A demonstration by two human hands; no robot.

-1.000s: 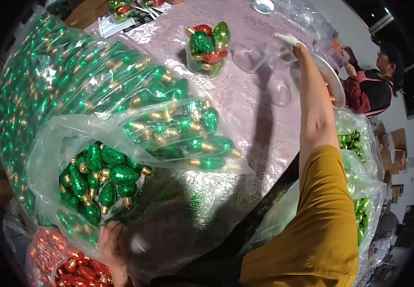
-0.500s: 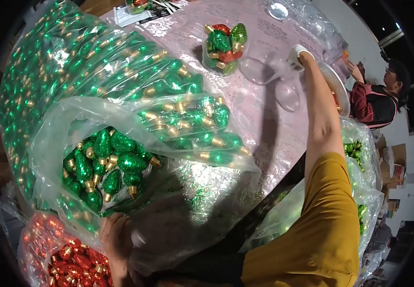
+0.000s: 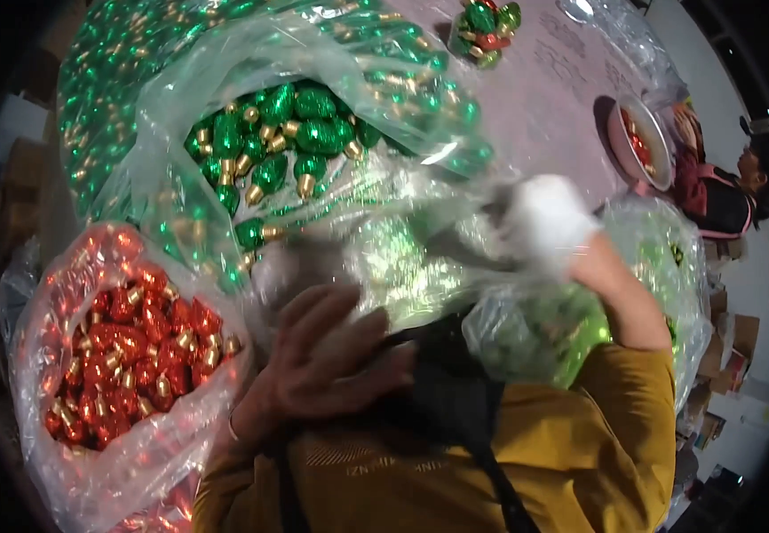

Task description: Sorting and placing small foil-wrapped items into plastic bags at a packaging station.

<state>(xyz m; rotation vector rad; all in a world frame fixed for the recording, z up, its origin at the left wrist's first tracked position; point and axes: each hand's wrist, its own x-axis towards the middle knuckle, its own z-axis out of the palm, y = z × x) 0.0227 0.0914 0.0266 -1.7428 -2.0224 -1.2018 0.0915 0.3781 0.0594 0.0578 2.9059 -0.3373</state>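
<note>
Where one green bulb (image 3: 250,234) lies crosswise, its base (image 3: 273,233) points right.

I wear a mustard-yellow top (image 3: 544,444), and its cloth makes soft folds. The right sleeve (image 3: 629,391) leaves my forearm uncovered. On the chest there is a small pale print (image 3: 340,457), a fan of fine lines with some letters beside it. Black straps (image 3: 507,489) go over the top. My right hand (image 3: 549,218) has a white glove, quite blurred; my left hand (image 3: 327,360) is bare.
</note>
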